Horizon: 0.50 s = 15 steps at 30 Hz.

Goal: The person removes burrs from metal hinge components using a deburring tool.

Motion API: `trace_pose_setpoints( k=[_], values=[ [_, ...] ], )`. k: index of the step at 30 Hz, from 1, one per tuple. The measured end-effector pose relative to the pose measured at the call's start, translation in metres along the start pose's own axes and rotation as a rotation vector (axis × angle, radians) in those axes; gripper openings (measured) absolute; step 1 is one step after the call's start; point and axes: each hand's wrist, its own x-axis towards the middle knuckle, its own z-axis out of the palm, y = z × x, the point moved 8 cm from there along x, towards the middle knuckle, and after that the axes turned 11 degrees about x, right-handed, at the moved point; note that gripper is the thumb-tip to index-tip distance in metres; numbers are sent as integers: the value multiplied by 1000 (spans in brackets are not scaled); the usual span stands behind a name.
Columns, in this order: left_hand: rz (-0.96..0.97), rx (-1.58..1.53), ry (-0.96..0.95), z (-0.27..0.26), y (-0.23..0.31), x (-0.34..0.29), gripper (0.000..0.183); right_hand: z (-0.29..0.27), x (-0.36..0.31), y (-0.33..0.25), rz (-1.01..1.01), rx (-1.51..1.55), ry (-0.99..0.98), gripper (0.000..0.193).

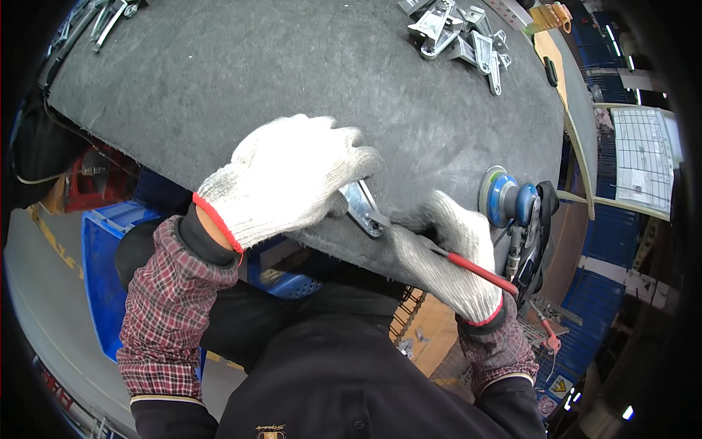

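In a white knit glove with a red cuff edge, my left hand [292, 175] is closed around a shiny metal bracket [360, 205] near the front edge of the table. Part of the bracket is hidden under its fingers. My right hand [450, 245], gloved the same way, grips a red-handled hand tool [481, 274]. The handle sticks out past the wrist side of the glove. A flat metal tip shows at the bracket's lower end and appears to touch it; the glove covers the middle of the tool.
Several similar metal parts [468, 36] lie heaped at the far right of the dark table [219, 80]. More metal parts [110, 22] sit at the far left. A blue sander [504, 199] rests right of my right hand. A blue bin [102, 271] stands below the table at left.
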Motion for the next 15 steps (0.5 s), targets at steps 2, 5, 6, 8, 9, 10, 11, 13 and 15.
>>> trace_pose_setpoints(
  k=[2,5,6,8,9,10,11,13,15],
  values=[
    [10,-13,17,-2,1,2,48,3,6,2,9,43,-21,18],
    [-21,32,-72,5,-1,0,49,3,16,-6,-13,-77,-132,18],
    [-9,25,-14,5,0,-2,50,4,18,-11,-16,-97,-137,20],
    [-2,16,49,5,-1,-4,50,6,19,-11,-4,-53,-120,20],
    [7,18,63,4,0,-4,50,5,19,-10,8,-4,-101,19],
    [16,22,76,3,0,-4,50,4,17,-7,9,-8,-106,19],
    [12,19,79,3,0,-4,50,1,14,-2,23,-3,-105,18],
    [5,21,89,1,1,-6,51,2,11,0,38,3,-103,17],
    [10,19,88,1,0,-7,52,4,12,-4,40,18,-95,16]
  ],
)
